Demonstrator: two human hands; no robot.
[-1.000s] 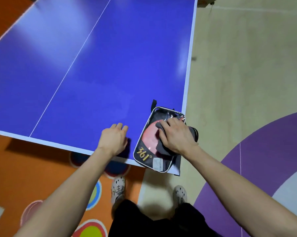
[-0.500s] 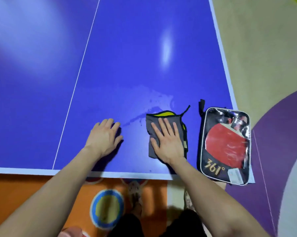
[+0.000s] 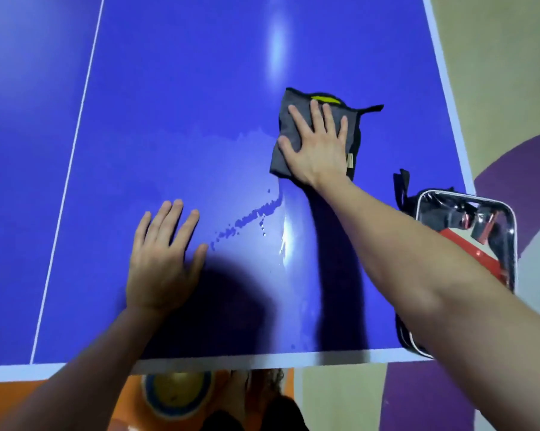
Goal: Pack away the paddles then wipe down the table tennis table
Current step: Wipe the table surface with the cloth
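Right hand lies flat, palm down, on the grey cloth; fingers straight and slightly spread, pressing rather than gripping. Cloth sits folded on the blue table, right of centre, well in from the near edge; its far edge with a yellow patch and a dark loop shows just beyond the fingertips, its left edge beside the thumb. Left hand rests open on the bare tabletop nearer the person, fingers extended, holding nothing, well apart from the cloth. Wet streak with droplets runs between the two hands. Clear paddle case lies at the near right corner, overhanging the edge, partly hidden under the right forearm; red paddle visible inside
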